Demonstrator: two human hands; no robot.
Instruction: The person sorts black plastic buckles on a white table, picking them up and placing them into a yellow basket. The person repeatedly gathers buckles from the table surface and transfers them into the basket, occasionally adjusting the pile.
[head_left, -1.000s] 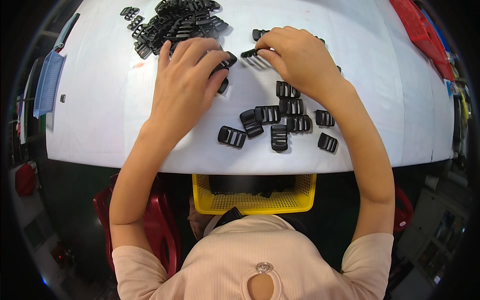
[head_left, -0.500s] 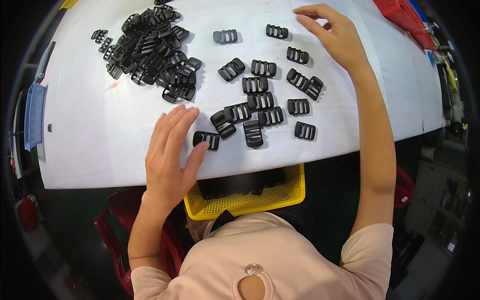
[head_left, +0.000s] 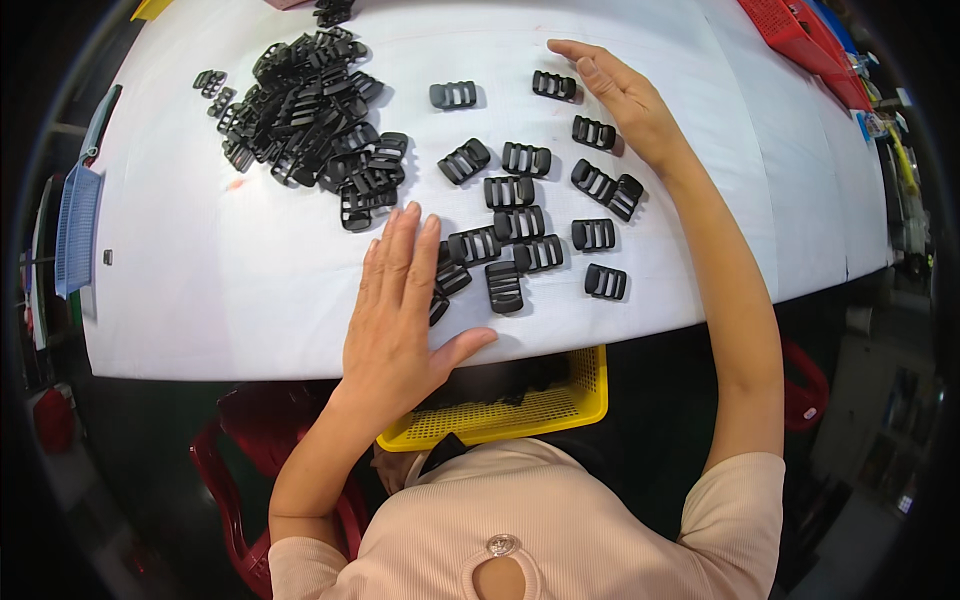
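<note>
Fourteen black plastic buckles (head_left: pixel 509 192), slotted with rounded ends, lie fully visible on the white tabletop (head_left: pixel 230 280); others show partly past the left hand (head_left: pixel 393 305), its grip wide. Right hand (head_left: pixel 628 102): grip loosely parted. One pile (head_left: pixel 300 112), too overlapped to count. One perforated yellow basket (head_left: pixel 602 385) below.

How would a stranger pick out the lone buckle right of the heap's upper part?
On the white table, find the big heap of black buckles on the left. From its upper part, go right toward the right hand; the first piece you meet is the lone buckle. It touches no neighbour, and its left end looks greyer than theirs.
</note>
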